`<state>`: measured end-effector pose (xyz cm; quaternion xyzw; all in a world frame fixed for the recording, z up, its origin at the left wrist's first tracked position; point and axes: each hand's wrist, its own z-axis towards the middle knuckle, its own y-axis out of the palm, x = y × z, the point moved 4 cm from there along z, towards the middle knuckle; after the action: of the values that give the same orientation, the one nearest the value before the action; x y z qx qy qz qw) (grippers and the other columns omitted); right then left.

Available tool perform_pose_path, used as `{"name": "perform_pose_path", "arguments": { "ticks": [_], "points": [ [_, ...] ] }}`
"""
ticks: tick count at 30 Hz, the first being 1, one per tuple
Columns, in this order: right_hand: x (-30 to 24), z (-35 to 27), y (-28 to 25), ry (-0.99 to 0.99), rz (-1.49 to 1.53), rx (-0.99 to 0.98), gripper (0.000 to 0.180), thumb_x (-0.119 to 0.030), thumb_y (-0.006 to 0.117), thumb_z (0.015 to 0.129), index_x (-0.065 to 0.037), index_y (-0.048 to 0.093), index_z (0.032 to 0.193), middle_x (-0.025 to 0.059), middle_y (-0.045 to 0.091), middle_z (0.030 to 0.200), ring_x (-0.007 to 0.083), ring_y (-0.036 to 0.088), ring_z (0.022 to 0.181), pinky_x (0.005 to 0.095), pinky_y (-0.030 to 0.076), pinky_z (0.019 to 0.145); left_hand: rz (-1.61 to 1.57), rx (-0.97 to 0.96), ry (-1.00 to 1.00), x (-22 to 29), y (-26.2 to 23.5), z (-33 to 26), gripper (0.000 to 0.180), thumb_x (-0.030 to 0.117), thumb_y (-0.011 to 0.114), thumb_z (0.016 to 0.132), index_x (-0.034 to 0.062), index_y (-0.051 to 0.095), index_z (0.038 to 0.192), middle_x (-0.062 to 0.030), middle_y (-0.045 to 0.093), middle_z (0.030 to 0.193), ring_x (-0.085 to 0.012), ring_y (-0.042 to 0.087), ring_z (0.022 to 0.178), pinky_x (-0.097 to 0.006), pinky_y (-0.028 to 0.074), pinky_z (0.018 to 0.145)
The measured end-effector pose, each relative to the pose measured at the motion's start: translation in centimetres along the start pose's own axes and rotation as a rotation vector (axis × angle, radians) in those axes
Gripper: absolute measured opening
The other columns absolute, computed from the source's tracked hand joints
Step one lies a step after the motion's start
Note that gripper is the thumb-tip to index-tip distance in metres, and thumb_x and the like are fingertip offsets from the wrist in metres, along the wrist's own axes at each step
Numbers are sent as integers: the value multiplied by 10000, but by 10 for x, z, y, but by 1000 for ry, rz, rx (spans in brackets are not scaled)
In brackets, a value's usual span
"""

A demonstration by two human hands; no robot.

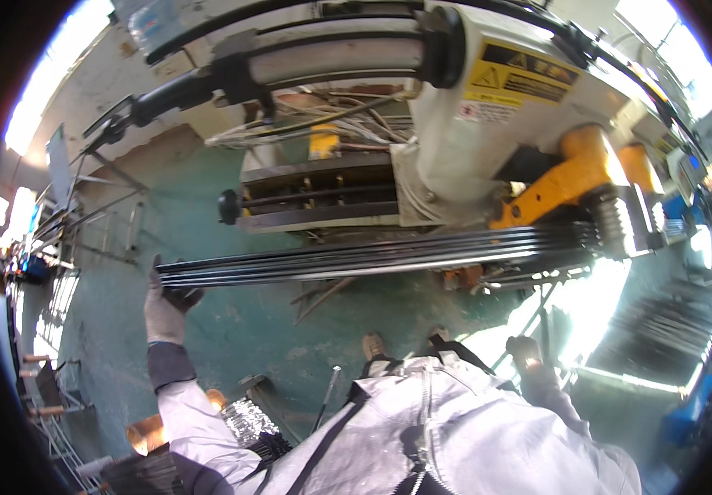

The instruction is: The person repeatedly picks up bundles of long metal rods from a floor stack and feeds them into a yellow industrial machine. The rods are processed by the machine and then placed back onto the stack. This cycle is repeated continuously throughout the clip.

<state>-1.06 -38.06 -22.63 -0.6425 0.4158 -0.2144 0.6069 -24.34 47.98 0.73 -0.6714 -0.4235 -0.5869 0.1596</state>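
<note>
A bundle of several long dark metal tubes (356, 259) stretches across the middle, nearly level. My left hand (166, 312), in a light glove with dark fingers, grips the bundle's left end, with the fingers partly behind the tubes. Their right ends reach the yellow-orange head (566, 177) of a large pale machine, next to a ribbed, spring-like part (613, 219). Well apart from the bundle, my right hand (526, 351) hangs low on the right, near my body. It is gloved and small in bright glare, so its fingers are hard to make out.
The pale machine body (455, 140) with yellow warning labels fills the upper middle. Below it is a dark slotted bed (323, 196). Metal stands (108, 223) are at the left. A copper-coloured roll (148, 433) lies lower left. Long dark stock (657, 330) is stacked at the right.
</note>
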Motion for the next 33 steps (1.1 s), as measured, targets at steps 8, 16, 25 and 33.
{"name": "perform_pose_path", "arguments": {
  "ticks": [8,16,25,33],
  "points": [
    [-7,30,-28,446,529,-184,296,-321,654,983,-48,766,963,166,765,873,376,748,879,490,557,801,-377,320,60,-29,16,1,758,685,345,1190,127,514,1676,-135,624,1625,-365,615,1455,-564,481,1247],
    [148,41,53,678,536,-489,463,-469,678,999,-50,876,1010,172,844,995,291,787,946,434,599,897,-343,477,-231,-112,83,-47,816,731,389,1161,62,585,1584,-142,623,1615,-386,586,1483,-576,425,1286],
    [286,90,54,658,589,-363,370,-357,732,1013,-10,856,980,154,851,959,250,789,904,407,597,848,-300,233,-255,-232,207,-115,368,336,458,1206,146,682,1426,-99,716,1444,-330,698,1264,-546,587,1114],
    [194,40,29,743,758,-254,392,-382,734,997,-12,858,958,131,849,904,251,780,845,399,593,816,339,-470,-133,-256,340,-133,137,236,691,926,194,720,1053,-39,710,1121,-263,680,1101,-439,580,951]
  ]
}}
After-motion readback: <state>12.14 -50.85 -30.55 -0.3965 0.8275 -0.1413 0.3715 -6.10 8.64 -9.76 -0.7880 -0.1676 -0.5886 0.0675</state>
